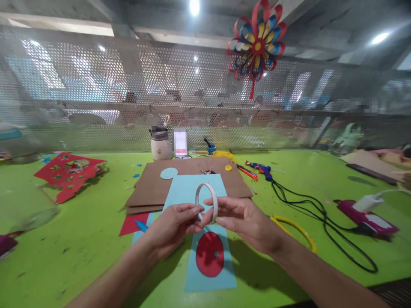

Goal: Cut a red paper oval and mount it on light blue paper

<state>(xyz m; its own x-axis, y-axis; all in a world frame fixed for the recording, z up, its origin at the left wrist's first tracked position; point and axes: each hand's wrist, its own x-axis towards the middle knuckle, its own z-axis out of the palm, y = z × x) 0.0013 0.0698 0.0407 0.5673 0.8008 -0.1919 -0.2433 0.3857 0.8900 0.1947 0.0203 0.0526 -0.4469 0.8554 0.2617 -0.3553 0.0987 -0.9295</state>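
A white tape ring (pixel 207 197) stands upright between my two hands over the green table (pixel 80 239). My right hand (pixel 244 219) pinches the ring's right lower edge between thumb and fingers. My left hand (pixel 175 222) has its fingertips closed on the ring's left lower edge. Under the hands lies a light blue sheet (pixel 210 265) with a red oval (pixel 209 253) on it. A second light blue sheet (pixel 189 188) lies behind, on brown cardboard (pixel 160 184).
A blue glue gun (pixel 261 169) and its black cord (pixel 324 222) lie to the right, beside a yellow hoop (pixel 297 231) and a pink device (pixel 366 218). Red cut paper (pixel 69 173) lies at the left. A white jar (pixel 160 143) stands by the mesh wall. A paper pinwheel (pixel 257 45) hangs above.
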